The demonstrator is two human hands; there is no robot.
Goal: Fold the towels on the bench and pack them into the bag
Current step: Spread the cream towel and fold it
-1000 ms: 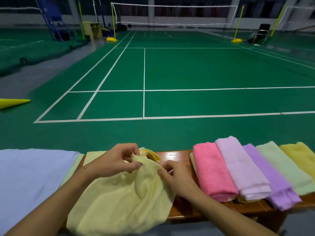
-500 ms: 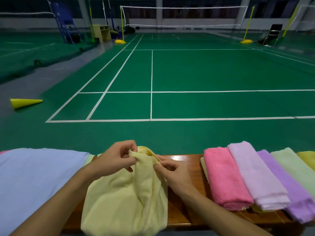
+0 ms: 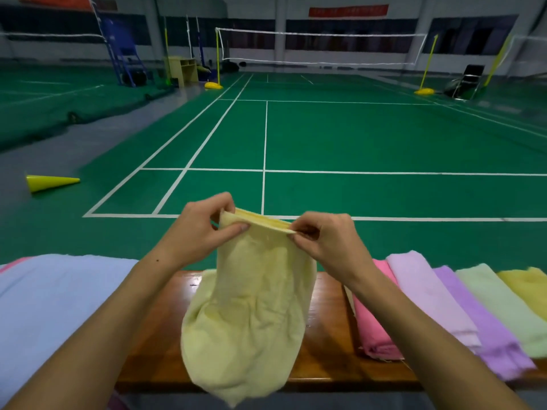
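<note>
Green badminton court (image 3: 355,137), smooth matte floor with white painted lines, fills the upper view; net (image 3: 319,47) strung between yellow posts at the far end. Wooden bench (image 3: 325,335), glossy orange-brown planks, runs across the bottom. Pale blue cloth (image 3: 53,306), soft and flat, covers its left end. Pale yellow towel (image 3: 251,315), terry-like, crumpled and baggy, hangs from both hands over the middle of the bench, lower end drooping past the near edge. Right of it, 5 folded towels lie side by side in overlapping long strips: pink towel (image 3: 373,327), light pink towel (image 3: 429,297), purple towel (image 3: 488,329), mint towel (image 3: 509,306), yellow towel (image 3: 529,288) at the frame edge. Left hand (image 3: 201,229) pinches the hanging towel's top edge, thumb and fingers curled on the left corner. Right hand (image 3: 328,241) pinches the right corner the same way, edge stretched taut between them. Yellow plastic cone (image 3: 50,182) lies on its side on the floor, left.
</note>
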